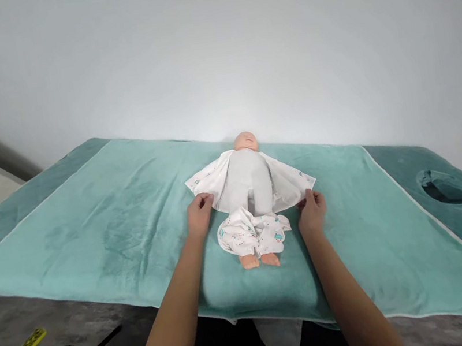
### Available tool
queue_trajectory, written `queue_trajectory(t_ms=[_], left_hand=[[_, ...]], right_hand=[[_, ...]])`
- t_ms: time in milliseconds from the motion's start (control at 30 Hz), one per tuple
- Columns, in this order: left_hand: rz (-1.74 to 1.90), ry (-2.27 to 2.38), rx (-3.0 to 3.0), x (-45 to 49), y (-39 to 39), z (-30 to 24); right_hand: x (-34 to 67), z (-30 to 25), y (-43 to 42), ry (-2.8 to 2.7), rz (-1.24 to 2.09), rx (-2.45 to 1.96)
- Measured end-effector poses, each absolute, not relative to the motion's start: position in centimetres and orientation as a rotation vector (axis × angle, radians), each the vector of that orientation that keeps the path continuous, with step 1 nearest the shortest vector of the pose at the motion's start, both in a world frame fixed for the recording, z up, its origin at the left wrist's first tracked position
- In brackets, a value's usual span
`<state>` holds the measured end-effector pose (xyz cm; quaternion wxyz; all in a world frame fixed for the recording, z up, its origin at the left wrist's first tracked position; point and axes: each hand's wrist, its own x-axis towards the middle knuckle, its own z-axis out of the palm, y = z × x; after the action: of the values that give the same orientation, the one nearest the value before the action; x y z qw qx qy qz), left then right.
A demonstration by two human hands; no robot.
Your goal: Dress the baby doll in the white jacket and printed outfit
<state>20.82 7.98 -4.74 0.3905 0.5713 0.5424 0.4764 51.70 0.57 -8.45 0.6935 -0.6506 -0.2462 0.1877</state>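
Hands on white patterned soft-cloth baby jacket, spread open under small plastic baby doll in grey bodysuit; doll lies on back just beyond fingertips. Left hand: fingers pinched on near flap's lower corner. Right hand: fingers curled closed on other flap's hem. Cloth judged light, limp, creases easily; best gripped at hem corners. Matching patterned trousers bunched at doll's legs, between both hands. Forearms stretched forward, near parallel, palms down, wrists low over teal plush towel.
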Motion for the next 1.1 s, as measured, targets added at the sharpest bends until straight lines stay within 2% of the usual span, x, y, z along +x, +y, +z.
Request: queue_trajectory(t_ms=[100,300,433,633,733,867,1100], left_hand=[[1.077,1.238,1.534,21.0,7.3,-4.6],[0.688,0.864,1.641,20.8,6.1,-4.4],[0.577,0.632,1.714,20.1,5.6,-3.4],[0.422,0.497,1.876,19.5,4.8,-2.2],[0.442,0.509,1.86,19.5,4.1,-2.6],[0.632,0.671,1.696,19.6,3.6,-4.6],[1.001,1.046,1.521,21.3,3.7,-6.5]], right_hand=[[52.0,-7.6,-2.0,-0.565,0.367,-1.552],[49.8,-6.7,-4.7,-0.933,0.192,-1.736],[49.2,-6.5,-4.6,-1.18,0.322,-1.682],[49.6,-6.5,-4.7,-1.424,0.704,-1.51],[49.7,-6.6,-4.6,-1.378,0.829,-1.503],[49.4,-6.1,-4.5,-1.428,0.838,-1.454],[49.9,-3.8,-3.3,-1.92,0.775,-1.243]])
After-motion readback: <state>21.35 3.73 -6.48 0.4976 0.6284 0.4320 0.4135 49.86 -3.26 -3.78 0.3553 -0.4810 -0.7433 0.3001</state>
